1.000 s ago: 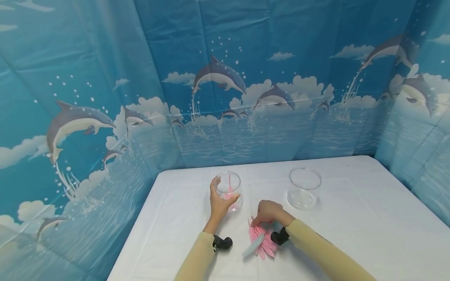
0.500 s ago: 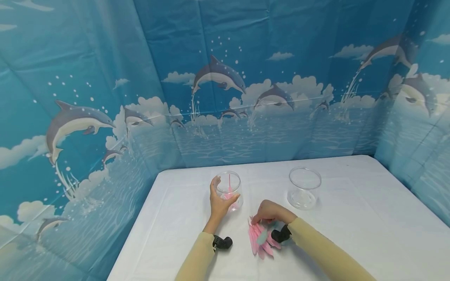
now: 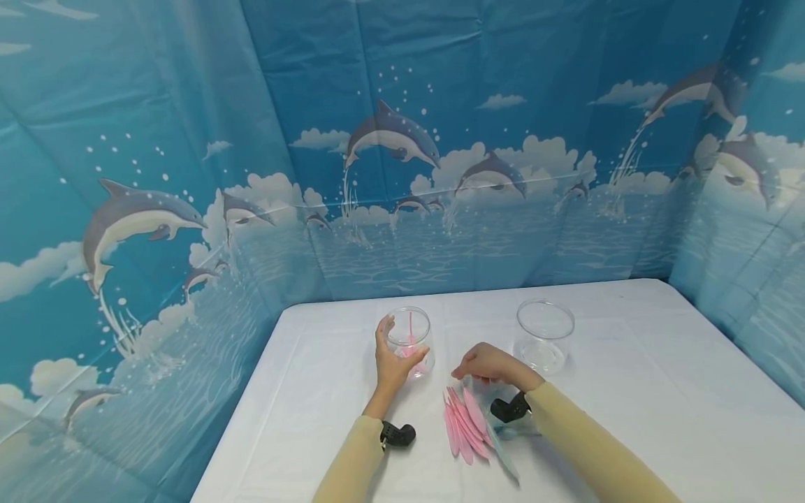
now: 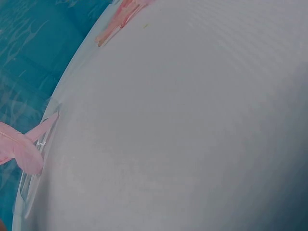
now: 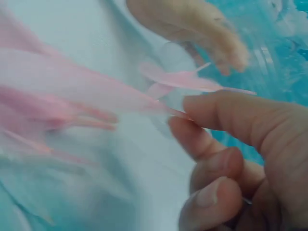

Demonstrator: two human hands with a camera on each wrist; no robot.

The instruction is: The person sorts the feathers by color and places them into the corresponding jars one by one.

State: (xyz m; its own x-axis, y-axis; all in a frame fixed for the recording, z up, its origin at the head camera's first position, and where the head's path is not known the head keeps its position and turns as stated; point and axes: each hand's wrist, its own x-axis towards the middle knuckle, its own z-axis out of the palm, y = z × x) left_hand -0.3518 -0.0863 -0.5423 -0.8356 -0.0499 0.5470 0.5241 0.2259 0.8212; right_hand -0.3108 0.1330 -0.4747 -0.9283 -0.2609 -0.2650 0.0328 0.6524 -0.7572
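Observation:
My left hand (image 3: 393,367) curls round a clear round jar (image 3: 423,338) on the table, fingers on its far left side and thumb at the front. Inside that jar lie pink feathers (image 4: 26,149). Between thumb and forefinger, my right hand (image 3: 493,363) pinches the quill of one pink feather (image 5: 110,91), seen close in the right wrist view. Its vane hangs over a fanned pile of pink feathers (image 3: 459,439). Pale blue feathers (image 3: 505,457) lie along the pile's right side, partly under the right wrist.
A second clear jar (image 3: 542,353) stands to the right, behind my right hand. White cloth covers the table (image 3: 654,391). A blue dolphin-print curtain (image 3: 402,230) hangs behind and at both sides.
My right hand has risen slightly away from the pile, drawing out a pink feather. The pale blue feather on top has slid to the right side. My left hand and the jar stay still.

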